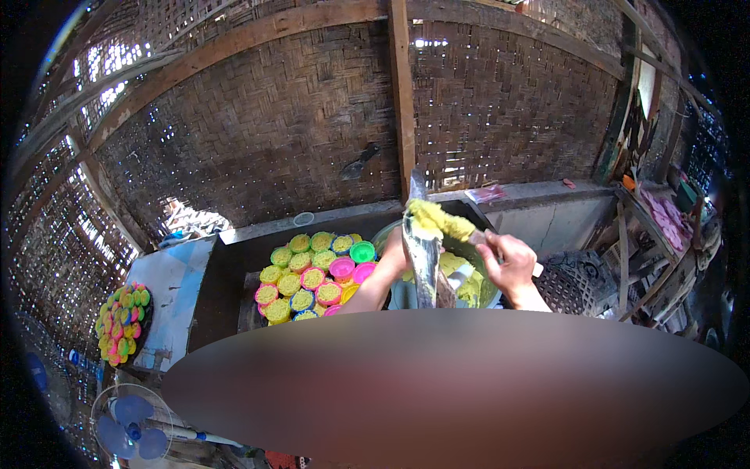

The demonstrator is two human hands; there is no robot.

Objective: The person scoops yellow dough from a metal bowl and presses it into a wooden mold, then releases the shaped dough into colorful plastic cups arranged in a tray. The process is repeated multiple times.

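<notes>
My right hand (511, 261) grips a flat wooden or metal tool whose end carries a lump of yellow-green dough-like paste (460, 225). That paste touches the upper part of a worn, upright wooden implement (423, 264), which stands over a large basin (492, 287) of more yellow-green paste (469, 293). My left hand (398, 252) is just left of the implement and partly behind it; its fingers are hidden. Left of the basin, many small colourful plastic cups (288, 284) hold crumbly yellow strands. A green cup (362, 251) and pink cups (342, 268) beside them look unfilled.
A round tray of colourful cups (123, 322) rests on a pale blue-white board (170, 299) at far left. An electric fan (133, 432) stands lower left. Behind the counter runs a woven bamboo wall (293, 117) with a wooden post (402, 99). A plastic packet (486, 194) lies on the ledge.
</notes>
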